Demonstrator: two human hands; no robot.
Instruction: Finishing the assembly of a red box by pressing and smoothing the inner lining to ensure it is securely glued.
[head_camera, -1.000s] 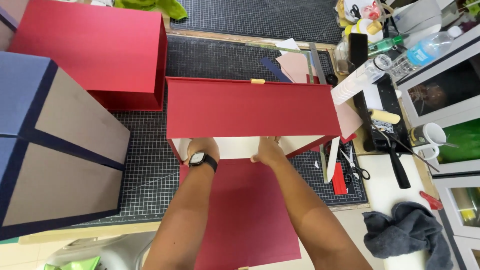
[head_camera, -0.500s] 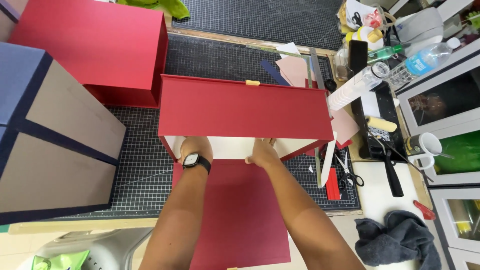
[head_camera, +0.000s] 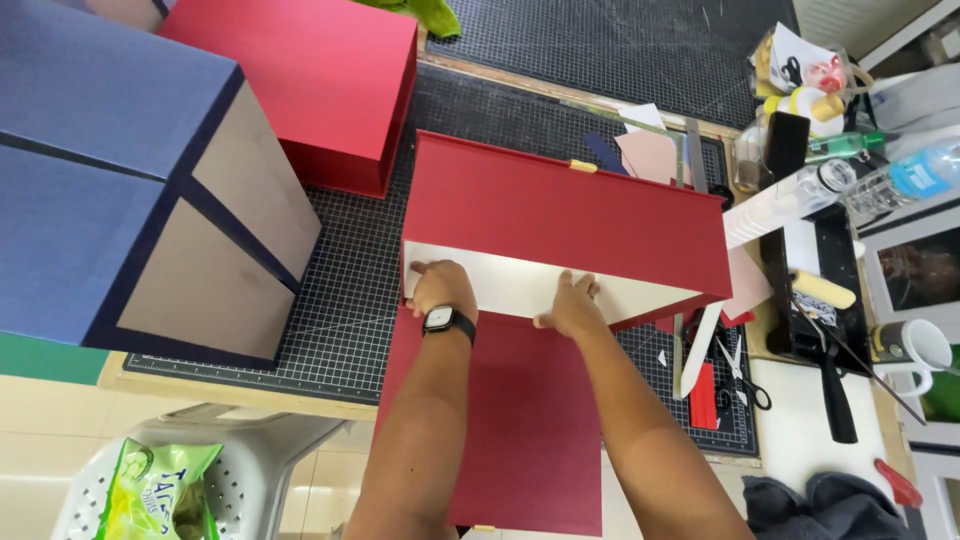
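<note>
Two flat palms, left hand (head_camera: 442, 288) and right hand (head_camera: 568, 306), press the red box's (head_camera: 570, 215) smooth cream lining.

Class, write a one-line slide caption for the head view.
Both hands, left hand and right hand, press the cream inner panel of a red box on a cutting mat.

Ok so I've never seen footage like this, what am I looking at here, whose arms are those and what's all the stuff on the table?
The camera sits on a person's head and looks down at their own bare arms. The left hand, with a black wristwatch, and the right hand press flat inside an open red box with a cream lining. The box rests on a black gridded cutting mat. Nearby stand another red box and a big blue box. Scissors, a mug and plastic bottles lie at the right.
</note>
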